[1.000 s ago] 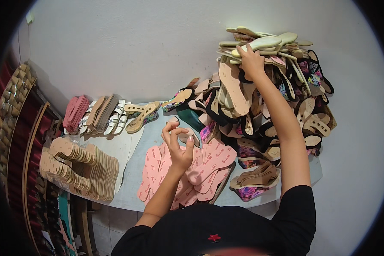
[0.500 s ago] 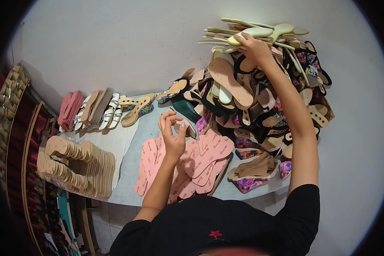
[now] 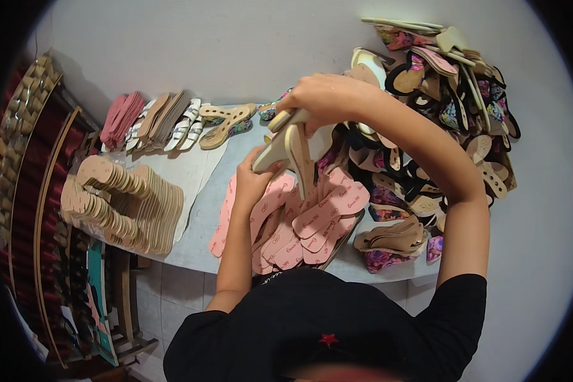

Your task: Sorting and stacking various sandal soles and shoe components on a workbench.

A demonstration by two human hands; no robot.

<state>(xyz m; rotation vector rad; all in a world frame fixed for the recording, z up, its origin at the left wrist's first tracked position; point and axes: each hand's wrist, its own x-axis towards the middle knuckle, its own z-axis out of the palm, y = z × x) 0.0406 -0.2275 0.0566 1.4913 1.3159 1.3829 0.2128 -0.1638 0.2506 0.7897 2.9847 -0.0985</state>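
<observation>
Over the middle of the table, my right hand reaches across from the right and grips several pale, cream-edged shoe soles from above, fingers curled over their upper ends. From below left, my left hand closes on the lower end of a whitish sole in the same bunch. The soles are fanned apart and tilted, one showing a tan face. Directly beneath them lies a spread of pink printed insoles. To the right rises a big heap of wedge sandals, some with floral heels, partly hidden by my right forearm.
Beige sole stacks stand at the table's left. Behind them are dusty-pink soles, white strapped sandals and perforated tan soles. A floral wedge piled with brown pieces sits near the front edge. The wall backs the table.
My right hand has brought pale soles from the top of the heap down and left to the table's middle. My left hand, earlier raised with nothing visible in it, has closed on one.
</observation>
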